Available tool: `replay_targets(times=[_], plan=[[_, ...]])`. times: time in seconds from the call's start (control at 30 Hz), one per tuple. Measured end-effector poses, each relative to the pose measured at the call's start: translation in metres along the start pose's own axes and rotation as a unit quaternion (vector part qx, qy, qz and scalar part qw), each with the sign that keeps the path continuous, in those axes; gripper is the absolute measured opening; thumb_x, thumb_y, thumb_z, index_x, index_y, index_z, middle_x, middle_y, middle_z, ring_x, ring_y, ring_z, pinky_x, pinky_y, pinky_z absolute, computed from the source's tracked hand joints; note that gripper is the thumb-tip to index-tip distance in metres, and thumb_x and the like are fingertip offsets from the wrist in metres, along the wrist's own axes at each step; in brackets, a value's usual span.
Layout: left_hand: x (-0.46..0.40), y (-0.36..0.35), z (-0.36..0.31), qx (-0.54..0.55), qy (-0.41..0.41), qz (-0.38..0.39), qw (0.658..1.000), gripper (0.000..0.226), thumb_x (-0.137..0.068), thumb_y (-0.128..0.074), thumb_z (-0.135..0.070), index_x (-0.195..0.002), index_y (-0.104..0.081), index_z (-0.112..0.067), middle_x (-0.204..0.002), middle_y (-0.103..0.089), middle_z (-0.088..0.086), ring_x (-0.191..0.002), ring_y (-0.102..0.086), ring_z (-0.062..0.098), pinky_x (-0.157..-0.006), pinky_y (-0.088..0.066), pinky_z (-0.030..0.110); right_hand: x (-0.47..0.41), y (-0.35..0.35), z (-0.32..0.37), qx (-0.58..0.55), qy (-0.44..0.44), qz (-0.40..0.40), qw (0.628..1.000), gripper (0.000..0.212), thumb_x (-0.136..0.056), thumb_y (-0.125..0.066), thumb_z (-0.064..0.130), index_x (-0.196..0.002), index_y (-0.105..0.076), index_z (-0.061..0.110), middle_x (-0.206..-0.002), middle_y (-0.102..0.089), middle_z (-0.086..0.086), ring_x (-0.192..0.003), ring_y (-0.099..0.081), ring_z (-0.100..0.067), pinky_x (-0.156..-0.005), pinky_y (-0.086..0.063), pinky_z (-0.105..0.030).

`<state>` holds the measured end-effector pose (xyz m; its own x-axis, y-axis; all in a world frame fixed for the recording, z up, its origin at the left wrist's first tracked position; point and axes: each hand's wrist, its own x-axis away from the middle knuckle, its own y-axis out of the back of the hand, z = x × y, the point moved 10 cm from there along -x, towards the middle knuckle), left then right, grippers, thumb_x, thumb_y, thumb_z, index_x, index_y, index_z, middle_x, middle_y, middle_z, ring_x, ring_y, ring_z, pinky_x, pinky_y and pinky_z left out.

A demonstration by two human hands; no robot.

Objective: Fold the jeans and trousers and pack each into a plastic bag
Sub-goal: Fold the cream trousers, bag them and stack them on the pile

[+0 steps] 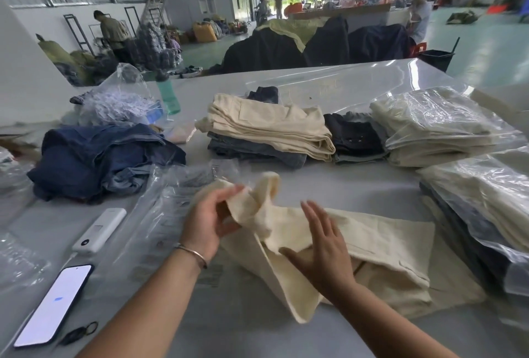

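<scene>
The left hand [210, 221] has its grip closed on a raised end of the cream trousers [357, 246], thumb and fingers pinching the cloth; the right hand [320, 246] lies flat and open on the same garment, just to the right of that grip, pressing it to the desk [257, 334]. The trousers lie half folded, the bulk spreading right of and below the grip.

The likely risk: the pinch holds only a small bunch of fabric, so if the flat hand lifts too soon the lower layers may slide and the fold go crooked, too wide for a bag. A loose corner hangs toward the near desk edge and could drag the fold open.

Just left of the grip lies an empty plastic bag [171, 214], flat and crinkled; its mouth I cannot make out, so fumbling for the opening one-handed could undo the fold.

Far right of the grip, filled bags [486, 200] hold folded cream and dark garments. Beyond the grip, a folded stack [272, 128] waits unbagged, with more bagged cream trousers [435, 125] to its right. Far left, a clear bag [120, 100] holds what looks like small white tags.
</scene>
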<state>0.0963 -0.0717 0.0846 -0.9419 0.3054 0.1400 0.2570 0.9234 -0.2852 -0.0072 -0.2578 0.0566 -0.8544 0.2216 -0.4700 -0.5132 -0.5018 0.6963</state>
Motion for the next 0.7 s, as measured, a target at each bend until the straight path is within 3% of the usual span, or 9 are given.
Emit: replay_targets(times=[0.07, 0.1, 0.2, 0.27, 0.37, 0.47, 0.53, 0.6, 0.7], plan=[[0.008, 0.0, 0.02, -0.121, -0.026, -0.045, 0.991, 0.027, -0.072, -0.077, -0.03, -0.094, -0.077, -0.016, -0.097, -0.074, 0.006, -0.091, -0.067, 0.027, -0.078, -0.057, 0.043, -0.02, -0.01, 0.022, -0.04, 0.02, 0.022, 0.999, 0.099, -0.071, -0.069, 0.045, -0.148, -0.008, 0.045, -0.159, -0.011, 0.007, -0.136, -0.02, -0.009, -0.108, -0.022, -0.029], [0.01, 0.0, 0.035, -0.155, -0.027, -0.046, 0.986, 0.021, -0.079, -0.074, -0.02, -0.1, -0.075, -0.022, -0.1, -0.073, 0.006, -0.093, -0.067, 0.026, -0.084, -0.055, 0.043, -0.029, -0.019, 0.032, -0.032, 0.033, 0.061, 0.997, 0.096, -0.069, -0.07, 0.035, -0.146, -0.014, 0.049, -0.159, -0.009, 0.01, -0.136, -0.018, -0.007, -0.106, -0.021, -0.028], [0.016, 0.021, 0.077, -0.08, 0.02, -0.039, 0.996, 0.063, -0.072, -0.078, -0.006, -0.123, -0.054, -0.035, -0.104, -0.072, 0.006, -0.093, -0.069, 0.022, -0.074, -0.056, 0.036, -0.032, -0.059, 0.051, 0.064, 0.114, 0.193, 0.972, 0.034, -0.076, -0.062, 0.024, -0.109, -0.061, 0.033, -0.138, -0.051, 0.006, -0.127, -0.044, -0.014, -0.102, -0.032, -0.029], [0.02, 0.051, 0.093, -0.008, 0.063, -0.094, 0.994, 0.062, -0.068, -0.079, -0.01, -0.121, -0.052, -0.029, -0.09, -0.072, 0.002, -0.072, -0.071, 0.019, -0.055, -0.054, 0.029, -0.018, -0.081, 0.047, 0.094, 0.114, 0.263, 0.953, 0.005, -0.08, -0.055, 0.021, -0.084, -0.057, 0.019, -0.099, -0.067, -0.003, -0.098, -0.059, -0.026, -0.082, -0.041, -0.032], [0.026, 0.094, 0.122, 0.075, 0.164, -0.194, 0.964, 0.064, -0.076, -0.074, -0.03, -0.132, -0.045, -0.019, -0.083, -0.065, 0.01, -0.06, -0.062, 0.021, -0.045, -0.048, 0.025, -0.007, -0.093, 0.031, -0.042, -0.012, 0.272, 0.961, 0.004, -0.076, -0.051, 0.008, -0.078, -0.053, 0.006, -0.081, -0.064, -0.012, -0.078, -0.058, -0.03, -0.066, -0.043, -0.037], [0.02, 0.094, 0.128, 0.104, 0.226, -0.169, 0.954, 0.065, -0.082, -0.071, -0.031, -0.138, -0.046, -0.01, -0.112, -0.063, 0.023, -0.09, -0.064, 0.034, -0.074, -0.054, 0.04, -0.017, -0.086, 0.042, -0.127, -0.08, 0.314, 0.938, 0.006, -0.073, -0.055, 0.002, -0.079, -0.055, 0.002, -0.073, -0.055, -0.01, -0.062, -0.049, -0.021, -0.053, -0.04, -0.03], [0.017, 0.082, 0.126, 0.076, 0.25, -0.128, 0.957, 0.031, -0.083, -0.067, -0.021, -0.109, -0.066, -0.003, -0.101, -0.067, 0.022, -0.093, -0.064, 0.035, -0.084, -0.05, 0.041, -0.016, -0.086, 0.06, -0.083, -0.047, 0.43, 0.898, 0.016, -0.074, -0.056, 0.004, -0.073, -0.049, 0.018, -0.072, -0.048, 0.003, -0.063, -0.046, -0.016, -0.05, -0.039, -0.026], [0.013, 0.077, 0.123, 0.012, 0.245, -0.127, 0.961, 0.004, -0.079, -0.064, -0.004, -0.076, -0.063, -0.003, -0.067, -0.063, 0.015, -0.063, -0.061, 0.028, -0.066, -0.049, 0.032, -0.011, -0.083, 0.068, -0.036, -0.025, 0.523, 0.851, 0.022, -0.077, -0.054, 0.005, -0.082, -0.054, 0.027, -0.077, -0.05, 0.007, -0.068, -0.054, -0.018, -0.055, -0.046, -0.028], [0.012, 0.082, 0.116, 0.017, 0.223, -0.147, 0.964, 0.008, -0.081, -0.06, -0.002, -0.073, -0.061, -0.002, -0.066, -0.059, 0.015, -0.057, -0.058, 0.026, -0.062, -0.05, 0.03, -0.008, -0.07, 0.052, 0.118, 0.004, 0.583, 0.804, 0.036, -0.078, -0.07, 0.022, -0.111, -0.058, 0.027, -0.096, -0.056, 0.004, -0.087, -0.057, -0.018, -0.07, -0.046, -0.028]])
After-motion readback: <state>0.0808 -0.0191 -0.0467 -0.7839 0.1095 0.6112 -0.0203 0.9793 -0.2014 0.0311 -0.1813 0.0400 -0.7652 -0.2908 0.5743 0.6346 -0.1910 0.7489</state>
